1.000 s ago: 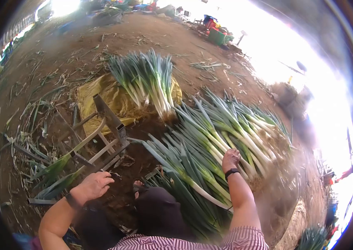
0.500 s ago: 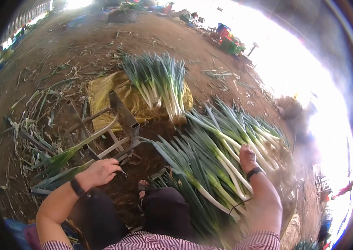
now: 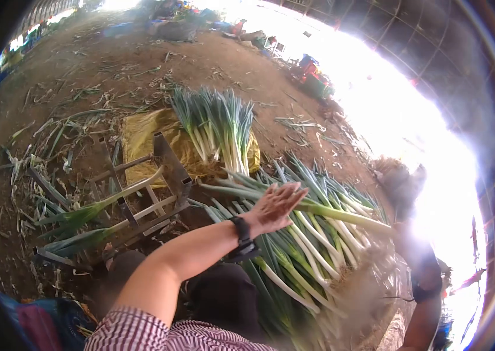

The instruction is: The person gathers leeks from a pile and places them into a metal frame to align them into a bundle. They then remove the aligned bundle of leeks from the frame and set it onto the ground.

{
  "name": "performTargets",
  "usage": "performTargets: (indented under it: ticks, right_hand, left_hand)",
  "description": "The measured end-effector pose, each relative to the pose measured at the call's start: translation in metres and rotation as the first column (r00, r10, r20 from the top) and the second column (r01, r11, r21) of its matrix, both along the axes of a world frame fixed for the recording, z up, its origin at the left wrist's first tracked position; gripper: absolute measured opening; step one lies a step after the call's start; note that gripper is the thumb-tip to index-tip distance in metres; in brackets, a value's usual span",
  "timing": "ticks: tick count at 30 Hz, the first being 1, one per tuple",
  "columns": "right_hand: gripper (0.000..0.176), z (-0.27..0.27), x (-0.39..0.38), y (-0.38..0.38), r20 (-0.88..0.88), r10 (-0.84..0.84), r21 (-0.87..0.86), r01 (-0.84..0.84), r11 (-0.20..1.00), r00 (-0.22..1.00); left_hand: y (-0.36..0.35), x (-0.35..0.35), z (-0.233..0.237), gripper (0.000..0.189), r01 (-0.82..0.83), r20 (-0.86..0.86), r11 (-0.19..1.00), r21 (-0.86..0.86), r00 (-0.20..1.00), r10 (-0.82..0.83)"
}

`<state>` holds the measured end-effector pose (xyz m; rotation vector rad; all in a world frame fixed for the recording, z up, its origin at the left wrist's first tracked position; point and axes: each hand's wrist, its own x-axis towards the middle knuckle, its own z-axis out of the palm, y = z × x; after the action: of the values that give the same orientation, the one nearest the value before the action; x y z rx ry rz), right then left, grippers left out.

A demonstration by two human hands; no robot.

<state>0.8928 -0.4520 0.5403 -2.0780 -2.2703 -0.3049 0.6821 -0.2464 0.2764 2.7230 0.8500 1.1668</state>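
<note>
My left hand [image 3: 275, 208] reaches across to the right, its fingers stretched out and lying over the green part of a leek [image 3: 347, 216]. That leek is held crosswise above a pile of other leeks [image 3: 318, 251], leaves toward the left. At its white root end is my right hand [image 3: 408, 240], closed round it, though glare and blur wash out the fingers. The piled leeks lie side by side on the ground, white ends toward the lower right. Two more leeks [image 3: 104, 205] rest across a low metal frame [image 3: 171, 164] on the left.
Beyond the frame, a yellow sack [image 3: 142, 137] lies on the dirt floor with a bundle of trimmed leeks [image 3: 218, 126] standing on it. Leaf scraps [image 3: 54, 140] litter the ground at left. Blue and purple cloth [image 3: 37, 322] shows at lower left.
My right hand has moved right and a leek now lies raised across the pile. My left hand has swung from beside the metal frame to that leek, fingers now extended.
</note>
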Motion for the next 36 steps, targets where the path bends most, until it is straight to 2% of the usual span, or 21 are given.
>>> performTargets:
  ticks: [1,4,5,6,8,9,11,12,14,16,17,20,22,23,24,25,27,28,30,31,36]
  right_hand:
    - [0.033,0.013,-0.01,-0.012,-0.013,0.024,-0.004,-0.024,1.0,1.0]
    - [0.032,0.014,-0.003,-0.032,-0.008,0.035,0.057,-0.035,0.998,0.999]
    - [0.032,0.014,-0.002,-0.037,-0.043,0.016,0.058,-0.014,0.998,0.999]
    - [0.032,0.011,-0.001,-0.039,-0.084,0.007,0.052,-0.003,0.999,0.996]
    - [0.033,-0.007,0.021,-0.033,0.061,0.154,0.147,-0.162,0.976,0.986]
    - [0.036,0.0,-0.002,-0.023,-0.179,0.076,0.103,-0.058,0.993,0.981]
    - [0.04,-0.019,0.023,0.002,-0.197,-0.005,0.199,0.045,0.979,0.98]
    - [0.04,-0.035,0.033,0.024,-0.306,0.068,0.244,0.009,0.97,0.95]
    - [0.04,-0.069,0.053,0.068,-0.489,0.234,0.339,-0.064,0.939,0.84]
    - [0.037,-0.125,0.044,0.134,-0.54,0.356,0.408,-0.133,0.903,0.763]
    - [0.036,-0.138,0.008,0.16,-0.493,0.395,0.391,-0.208,0.897,0.775]
    - [0.032,-0.17,-0.119,0.228,-0.353,0.532,0.357,-0.415,0.837,0.77]
    - [0.02,-0.192,-0.206,0.261,-0.416,0.635,0.361,-0.522,0.773,0.651]
    - [0.013,-0.211,-0.245,0.284,-0.46,0.553,0.257,-0.492,0.832,0.694]
    - [0.008,-0.247,-0.272,0.313,-0.633,0.557,0.253,-0.536,0.805,0.538]
    - [0.007,-0.275,-0.302,0.334,-0.274,0.694,0.331,-0.612,0.718,0.666]
    - [0.009,-0.312,-0.362,0.344,-0.176,0.581,0.076,-0.577,0.813,0.795]
    - [0.011,-0.338,-0.379,0.348,-0.196,0.623,0.089,-0.619,0.78,0.757]
    - [0.011,-0.388,-0.401,0.357,-0.22,0.686,0.08,-0.688,0.722,0.694]
    - [0.011,-0.414,-0.409,0.36,-0.209,0.667,0.013,-0.68,0.733,0.715]
    - [0.014,-0.515,-0.4,0.372,-0.186,0.544,-0.357,-0.572,0.739,0.819]
  left_hand:
    - [-0.006,0.009,0.011,0.076,-0.034,0.104,0.998,0.057,0.994,0.028]
    - [-0.018,0.001,0.037,0.05,0.06,-0.069,0.978,-0.201,0.995,-0.075]
    - [-0.021,-0.005,0.033,0.032,0.02,0.038,1.0,0.022,0.999,-0.021]
    - [-0.024,-0.017,0.047,0.031,-0.008,0.026,0.995,0.102,1.0,0.005]
    - [-0.029,-0.054,0.082,0.031,-0.098,-0.026,0.967,0.236,0.994,0.107]
    - [-0.031,-0.073,0.104,0.032,-0.183,-0.098,0.934,0.306,0.97,0.222]
    - [-0.025,-0.109,0.147,0.031,-0.323,-0.189,0.82,0.473,0.872,0.452]
    - [-0.019,-0.126,0.165,0.03,-0.366,-0.202,0.742,0.561,0.809,0.551]
    - [-0.026,-0.187,0.199,0.026,-0.39,-0.176,0.714,0.582,0.796,0.579]
    - [-0.019,-0.244,0.211,0.024,-0.503,-0.234,0.699,0.508,0.7,0.674]
    - [-0.017,-0.278,0.206,0.026,-0.534,-0.206,0.635,0.558,0.652,0.729]
    - [-0.023,-0.377,0.161,0.034,-0.694,-0.24,0.474,0.542,0.412,0.879]
    - [-0.033,-0.434,0.114,0.036,-0.751,-0.237,0.366,0.549,0.28,0.93]
    - [-0.038,-0.459,0.087,0.037,-0.817,-0.288,0.326,0.476,0.206,0.935]
    - [-0.042,-0.481,0.057,0.038,-0.874,-0.345,0.277,0.4,0.137,0.929]
    - [-0.047,-0.504,0.022,0.03,-0.877,-0.352,0.235,0.42,0.081,0.932]
    - [-0.059,-0.529,-0.038,0.02,-0.915,-0.444,0.152,0.375,-0.034,0.895]
    - [-0.065,-0.535,-0.063,0.019,-0.944,-0.528,0.098,0.315,-0.088,0.845]
    - [-0.071,-0.548,-0.112,0.018,-0.968,-0.656,0.046,0.246,-0.131,0.743]
    - [-0.072,-0.554,-0.135,0.018,-0.987,-0.657,0.051,0.156,-0.065,0.751]
    - [-0.068,-0.545,-0.224,0.014,-0.97,-0.729,0.199,0.139,0.036,0.683]
